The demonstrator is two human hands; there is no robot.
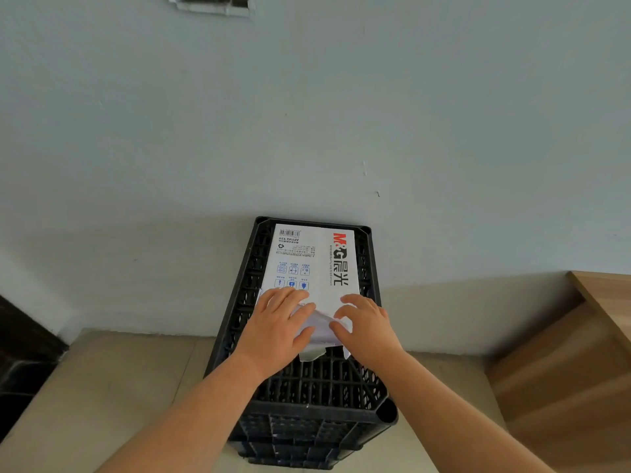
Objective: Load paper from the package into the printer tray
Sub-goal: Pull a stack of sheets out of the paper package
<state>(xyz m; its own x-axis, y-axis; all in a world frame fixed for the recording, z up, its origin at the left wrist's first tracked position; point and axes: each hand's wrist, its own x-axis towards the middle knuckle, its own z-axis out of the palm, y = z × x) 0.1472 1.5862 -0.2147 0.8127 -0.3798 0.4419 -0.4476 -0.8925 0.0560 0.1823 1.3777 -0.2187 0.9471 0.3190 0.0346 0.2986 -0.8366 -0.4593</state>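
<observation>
A white paper package with red and black print lies flat on top of an upturned black plastic crate. Its near end is torn open, and loose wrapper flaps stick out toward me. My left hand rests on the near left corner of the package, fingers curled around the torn wrapper. My right hand pinches the wrapper at the near right corner. No printer or tray is in view.
The crate stands on a beige tiled floor against a pale grey wall. A wooden piece of furniture stands to the right. Something dark sits at the left edge.
</observation>
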